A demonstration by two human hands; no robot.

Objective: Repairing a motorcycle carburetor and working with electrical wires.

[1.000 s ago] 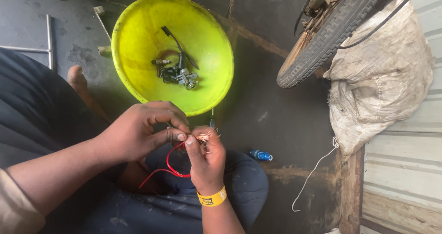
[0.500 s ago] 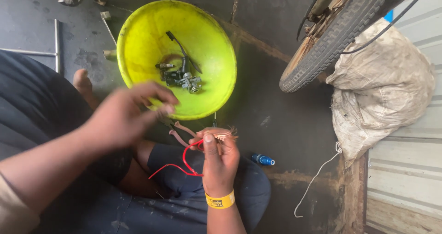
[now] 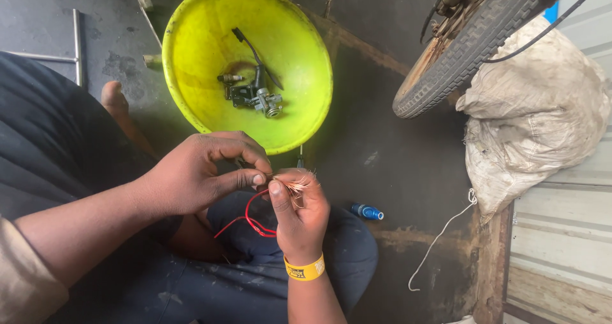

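Both hands met low in the middle of the view, above the person's lap. The left hand (image 3: 197,174) came in from the left, its thumb and forefinger pinched together on the end of a thin red wire (image 3: 250,217); the right hand (image 3: 299,212) rose from below with a yellow wristband (image 3: 305,270) on its wrist, and its thumb pressed the same wire against the curled fingers. The two thumbs nearly touched — the hands were together, each clamped on the wire. Above the right hand a small fan of bare, pale copper strands (image 3: 299,182) spread out from the pinch point, and the red wire looped down and away to the left between the two forearms, over dark blue trousers (image 3: 255,279). Just beyond the hands stood a bright yellow-green bowl (image 3: 191,56) on the dark, stained floor (image 3: 382,139); in its bottom lay a small metal mechanical part (image 3: 255,96) with a black lever sticking up from it. A small blue cap-like piece (image 3: 368,212) lay on the floor just right of the right hand. Further right a worn tyre (image 3: 472,40) crossed the upper corner — beside it a lumpy white sack (image 3: 535,114) rested against a pale wall, with a white cord (image 3: 440,241) trailing down from it.
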